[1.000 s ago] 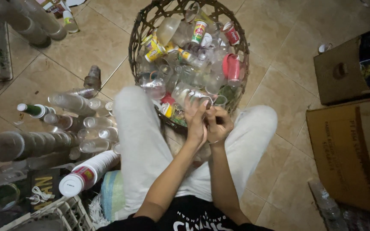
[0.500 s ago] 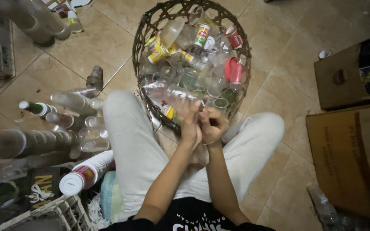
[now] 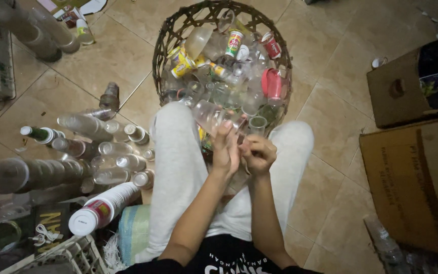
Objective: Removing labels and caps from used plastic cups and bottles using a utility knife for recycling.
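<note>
Clear plastic is what both hands work on: a see-through cup (image 3: 210, 115) lies tilted over the person's knees, at the near rim of a woven basket (image 3: 164, 48). The left hand (image 3: 226, 150) has its fingers (image 3: 222, 133) stretched up along the cup's side, holding it. The right hand (image 3: 258, 153) sits just beside the left, touching it, with its fingers curled in tight (on what, I cannot tell; it is too small to make out).

The basket stands on the tiled floor (image 3: 330, 116) between the person's legs, in pale grey trousers (image 3: 178, 167), and is heaped with clear cups, a red cup (image 3: 274, 85) and some yellow wrappers (image 3: 178, 60).

To the left, stacks of nested cups (image 3: 102, 208) and clear bottles (image 3: 84, 124) lie on the floor, near a white crate (image 3: 62, 259). To the right, well apart from the hands, stand two cardboard boxes (image 3: 414, 177), the farther one holding something dark.
</note>
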